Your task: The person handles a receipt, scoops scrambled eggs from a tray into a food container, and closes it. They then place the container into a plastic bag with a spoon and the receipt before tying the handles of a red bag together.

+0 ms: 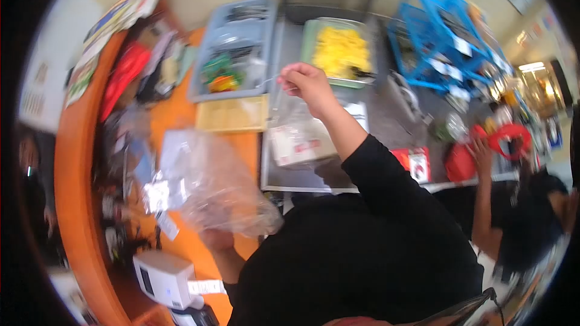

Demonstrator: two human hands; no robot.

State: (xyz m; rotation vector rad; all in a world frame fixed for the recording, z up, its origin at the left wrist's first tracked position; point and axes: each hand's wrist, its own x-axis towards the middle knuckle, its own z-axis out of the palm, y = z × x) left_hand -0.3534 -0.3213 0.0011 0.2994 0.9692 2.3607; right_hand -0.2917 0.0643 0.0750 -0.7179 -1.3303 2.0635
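My left hand [217,236], at the lower left, is wrapped round the bottom of a clear plastic bag [211,175], which stands open-looking and crumpled over the orange counter [244,151]. My right hand [302,81] is raised near the middle, its fingers curled together; whether something small is between them I cannot make out. Below that hand a white packet with red print [302,143] lies on the grey metal table [386,124]. Just right of the hand is a green tray [309,42] with yellow pieces [341,51] in it.
A blue-grey bin [196,78] with packets stands behind a wooden board [232,115]. Blue baskets [417,42] are at the back right. Another person's hand [481,154] touches a red item [461,162] at right. A white printer-like device [164,278] sits lower left.
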